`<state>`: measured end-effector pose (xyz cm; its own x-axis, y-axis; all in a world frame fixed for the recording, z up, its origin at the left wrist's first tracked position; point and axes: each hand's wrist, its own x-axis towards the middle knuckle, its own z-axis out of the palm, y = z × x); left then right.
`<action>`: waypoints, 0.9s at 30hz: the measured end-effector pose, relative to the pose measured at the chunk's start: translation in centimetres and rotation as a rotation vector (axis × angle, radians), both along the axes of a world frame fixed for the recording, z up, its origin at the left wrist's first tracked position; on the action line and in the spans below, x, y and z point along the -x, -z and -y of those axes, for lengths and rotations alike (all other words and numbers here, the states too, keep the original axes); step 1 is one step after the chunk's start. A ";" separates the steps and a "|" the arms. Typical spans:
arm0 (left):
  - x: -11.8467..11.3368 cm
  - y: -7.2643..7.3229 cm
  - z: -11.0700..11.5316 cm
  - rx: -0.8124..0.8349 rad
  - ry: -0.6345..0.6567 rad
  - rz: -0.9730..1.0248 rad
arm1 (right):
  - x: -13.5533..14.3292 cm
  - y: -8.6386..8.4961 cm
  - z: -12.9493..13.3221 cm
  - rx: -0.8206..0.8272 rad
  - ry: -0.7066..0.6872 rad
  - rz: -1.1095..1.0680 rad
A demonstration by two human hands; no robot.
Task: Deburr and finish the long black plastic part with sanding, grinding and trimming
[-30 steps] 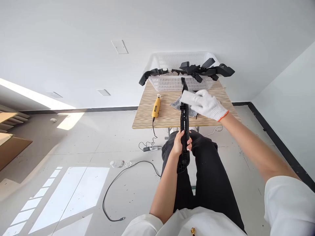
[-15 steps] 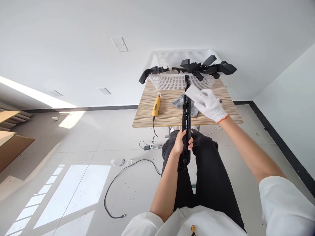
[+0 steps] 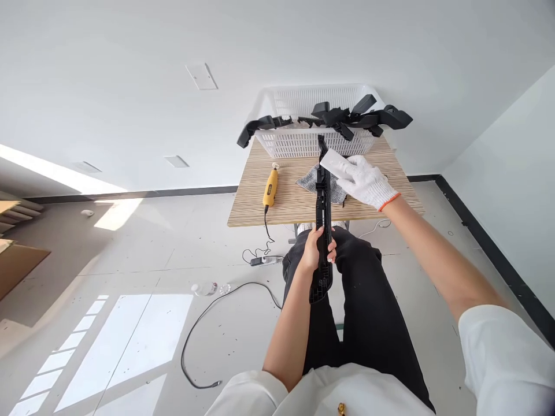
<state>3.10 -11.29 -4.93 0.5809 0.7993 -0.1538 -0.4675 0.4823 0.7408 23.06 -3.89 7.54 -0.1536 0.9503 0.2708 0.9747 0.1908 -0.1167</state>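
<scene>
On the striped wood-look desk there's a white plastic basket; in front's a long black plastic piece, left hand wrapped round its lower half, white-gloved right hand pinching a flat white block over its upper end.
</scene>
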 end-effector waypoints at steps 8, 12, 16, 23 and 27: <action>-0.1 -0.2 0.1 0.011 -0.038 -0.012 | 1.3 0.6 0.5 0.037 -0.038 0.158; -0.2 -0.5 0.1 0.018 -0.039 -0.015 | 1.5 0.5 0.1 0.037 -0.001 0.187; -0.2 -0.6 0.2 0.018 -0.058 -0.016 | 1.8 0.8 -0.1 0.039 0.023 0.185; -0.1 -0.4 0.2 0.007 -0.053 -0.010 | 1.8 0.7 -0.6 0.042 0.086 0.127; -0.1 -0.1 0.3 -0.004 -0.029 -0.017 | 1.2 0.3 -0.8 0.048 0.156 0.053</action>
<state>3.25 -11.59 -4.84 0.5550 0.8163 -0.1603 -0.4685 0.4659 0.7506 21.84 -3.08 7.19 -0.0163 0.9753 0.2201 0.9971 0.0323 -0.0695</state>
